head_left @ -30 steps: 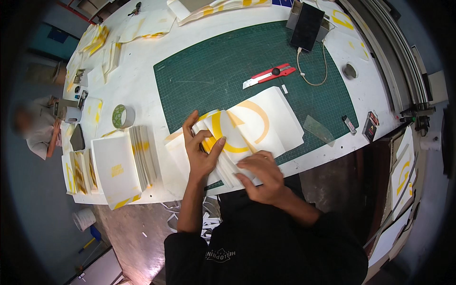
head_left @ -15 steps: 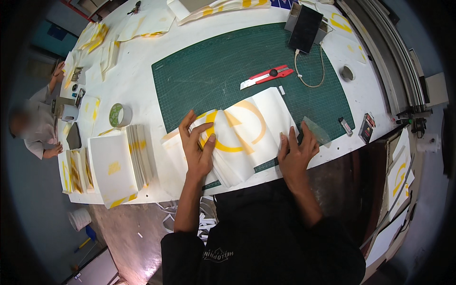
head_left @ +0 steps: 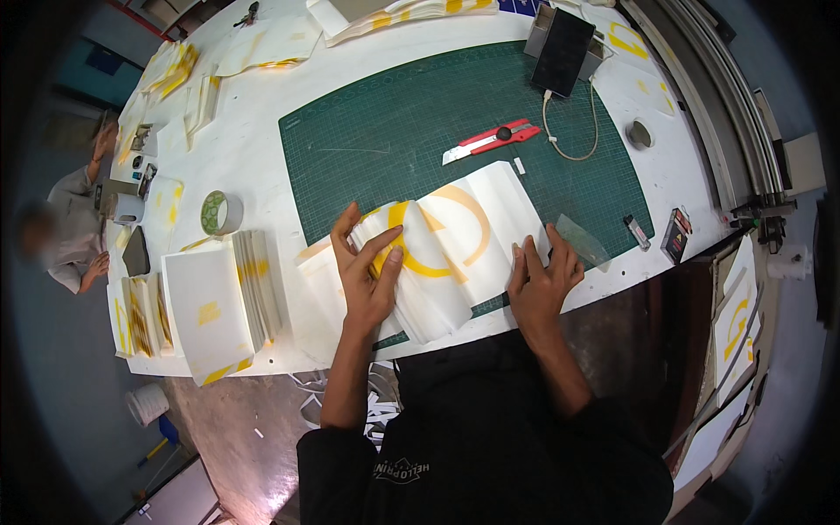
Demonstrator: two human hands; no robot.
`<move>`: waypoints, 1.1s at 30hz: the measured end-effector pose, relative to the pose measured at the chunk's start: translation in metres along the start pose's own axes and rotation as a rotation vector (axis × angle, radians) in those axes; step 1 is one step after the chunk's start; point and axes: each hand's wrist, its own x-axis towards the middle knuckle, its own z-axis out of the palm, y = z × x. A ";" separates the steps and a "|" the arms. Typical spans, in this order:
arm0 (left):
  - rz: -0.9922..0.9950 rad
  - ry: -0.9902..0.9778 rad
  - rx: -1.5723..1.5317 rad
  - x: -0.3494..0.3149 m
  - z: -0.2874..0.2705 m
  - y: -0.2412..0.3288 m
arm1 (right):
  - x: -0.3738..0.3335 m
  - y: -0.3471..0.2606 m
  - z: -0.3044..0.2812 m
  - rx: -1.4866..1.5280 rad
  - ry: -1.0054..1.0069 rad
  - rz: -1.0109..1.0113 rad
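Observation:
A white folded printed sheet [head_left: 503,197] with yellow and orange curved shapes lies over the front edge of the green cutting mat [head_left: 376,144]. Its left part is gathered into loose pleats. My left hand [head_left: 366,284] grips these pleats, thumb and index finger across their top. At the sheet's lower right edge rests my right hand [head_left: 540,289], fingers apart and fingertips touching the paper. A small clear plastic piece [head_left: 582,242] lies beside the right fingertips. Beyond the sheet, a red utility knife [head_left: 494,140] lies on the mat with its blade pointing left.
Stacks of folded sheets [head_left: 206,302] and a tape roll [head_left: 221,213] sit on the left. A phone [head_left: 563,52] with a cable stands at back right. Near the right edge are a small box [head_left: 675,234] and another roll [head_left: 640,134]. A co-worker [head_left: 74,219] is at far left.
My right hand has shifted slightly left and down along the sheet's edge. The left fingers have moved a little over the pleats. The co-worker's raised arm has moved slightly.

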 end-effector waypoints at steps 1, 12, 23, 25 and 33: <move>0.023 -0.006 0.002 0.001 -0.001 0.000 | 0.001 -0.001 0.000 0.022 0.015 0.029; 0.014 -0.012 0.025 0.002 0.000 0.001 | 0.004 0.002 0.000 0.011 -0.011 0.031; 0.030 -0.001 -0.009 0.002 0.000 0.000 | -0.003 -0.026 -0.016 0.982 0.052 0.076; 0.030 0.000 -0.012 0.002 0.000 0.000 | 0.001 -0.029 -0.015 1.033 0.022 0.238; 0.017 0.002 -0.054 0.001 -0.001 0.000 | 0.017 -0.033 -0.012 0.568 -0.087 0.234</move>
